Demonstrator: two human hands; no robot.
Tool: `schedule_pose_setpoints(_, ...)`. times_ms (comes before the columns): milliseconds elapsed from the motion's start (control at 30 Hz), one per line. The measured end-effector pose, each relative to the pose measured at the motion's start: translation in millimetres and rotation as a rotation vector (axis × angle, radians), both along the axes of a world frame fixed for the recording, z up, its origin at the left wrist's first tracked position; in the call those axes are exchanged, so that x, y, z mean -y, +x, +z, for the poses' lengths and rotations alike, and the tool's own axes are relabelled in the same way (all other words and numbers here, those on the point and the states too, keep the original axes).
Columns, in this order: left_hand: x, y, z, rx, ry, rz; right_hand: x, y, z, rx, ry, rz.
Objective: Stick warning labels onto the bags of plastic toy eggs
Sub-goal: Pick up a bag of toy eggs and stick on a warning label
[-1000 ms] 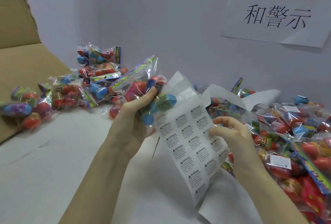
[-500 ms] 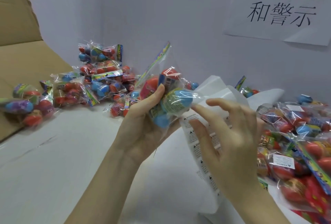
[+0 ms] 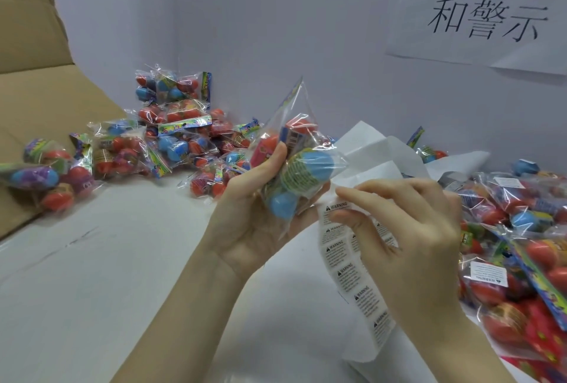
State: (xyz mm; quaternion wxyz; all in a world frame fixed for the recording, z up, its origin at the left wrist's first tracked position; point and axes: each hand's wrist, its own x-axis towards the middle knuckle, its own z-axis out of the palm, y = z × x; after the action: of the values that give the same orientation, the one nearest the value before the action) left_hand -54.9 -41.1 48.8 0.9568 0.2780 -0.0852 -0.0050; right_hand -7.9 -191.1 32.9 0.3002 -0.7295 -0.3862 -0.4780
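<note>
Right hand [image 3: 408, 238] now pinches label [image 3: 339, 207] beside egg-filled bag [image 3: 299, 168].

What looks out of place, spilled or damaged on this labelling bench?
Nothing stands out. The left hand grips a clear bag of red and blue plastic eggs; the right hand pinches a white warning label at the white label sheet. The loose heaps of egg bags look like ordinary work piles.

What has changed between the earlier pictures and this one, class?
The right hand left the label sheet face, rose, and now pinches a warning label at its top by the held bag. The left hand lifted that bag slightly, still gripping it. The piles stayed put.
</note>
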Motion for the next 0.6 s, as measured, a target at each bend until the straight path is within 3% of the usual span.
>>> schedule_pose_setpoints(167,-2.5,4.3,-2.8,-0.022,-0.076,0.017,3.2,3.2,2.1,-0.046,0.031,0.114)
schedule_pose_setpoints(367,1.2,0.4,0.4,0.027,0.036,-0.002,2.3,3.2,1.0,-0.135,0.024,0.064)
schedule_pose_setpoints(600,1.8,1.0,-1.4,0.015,0.012,-0.049,5.7,5.5,-2.5,0.051,-0.026,-0.002)
